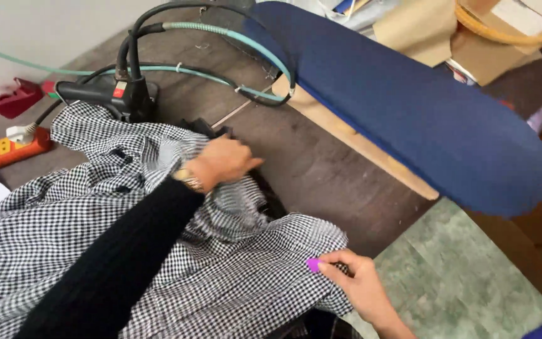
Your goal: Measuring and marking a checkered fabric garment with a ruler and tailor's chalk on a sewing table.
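— Starting at the far left, what sits on the counter (321, 169)?

— A small red tape holder (12, 97) by the wall, and below it an orange power strip (9, 149) with a white plug in it; any marking on it is too small to make out. Next comes the black steam iron (117, 94), set back from the cloth, with a red patch on its handle and green and black hoses (221, 34) looping off to the rear.

— And the checked shirt (64, 232)?

— It lies bunched over the near left part of the counter. The left hand (224, 160), in a black sleeve, presses down on the middle folds with fingers curled into them, probably to pin the cloth. The right hand (359, 282) pinches the lower edge between thumb and fingers, seemingly drawing it flat.

— Anything further right?

— A long blue padded sleeve board (409, 107) slants above the counter, clear of the shirt. Behind it lie brown cardboard pieces (472, 44) and a yellow hoop (509, 31).
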